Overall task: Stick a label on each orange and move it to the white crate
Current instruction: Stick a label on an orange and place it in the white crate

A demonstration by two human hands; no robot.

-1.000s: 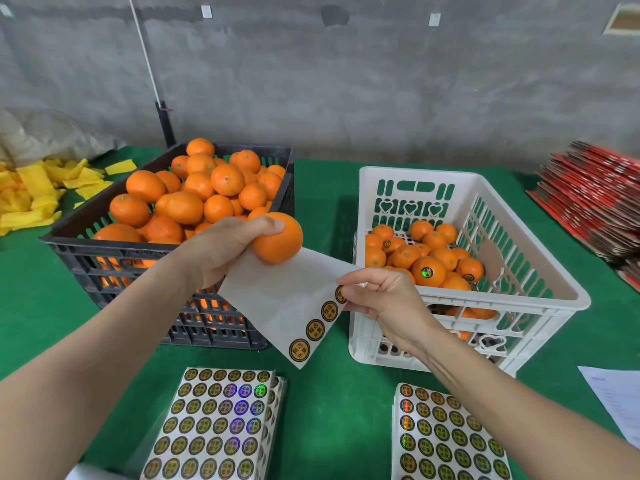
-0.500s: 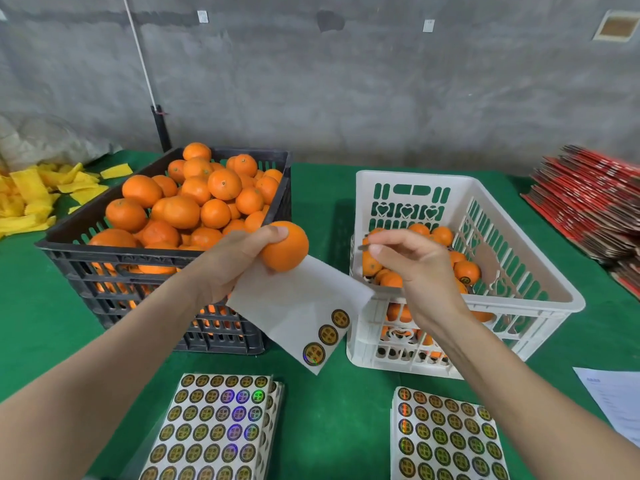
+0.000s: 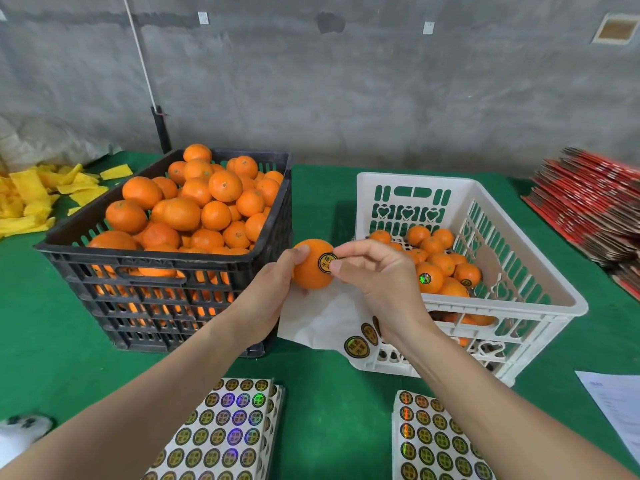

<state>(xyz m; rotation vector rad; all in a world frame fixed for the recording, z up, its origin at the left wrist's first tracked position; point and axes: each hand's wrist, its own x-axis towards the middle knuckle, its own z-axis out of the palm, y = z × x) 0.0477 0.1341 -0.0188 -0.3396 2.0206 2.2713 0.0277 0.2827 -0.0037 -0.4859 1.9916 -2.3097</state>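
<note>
Head view: left hand (image 3: pixel 266 294) grips orange (image 3: pixel 309 271), label (image 3: pixel 327 263) facing right hand (image 3: pixel 379 284).

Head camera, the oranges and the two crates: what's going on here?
A person is labelling oranges over a green table. The left hand holds one orange between the two crates, with a backing sheet that carries a few stickers hanging beneath it. The right hand pinches a round label against the orange's side. The black crate is piled with oranges. The white crate holds a smaller batch, some visibly labelled. The held orange is not yet in it.
</note>
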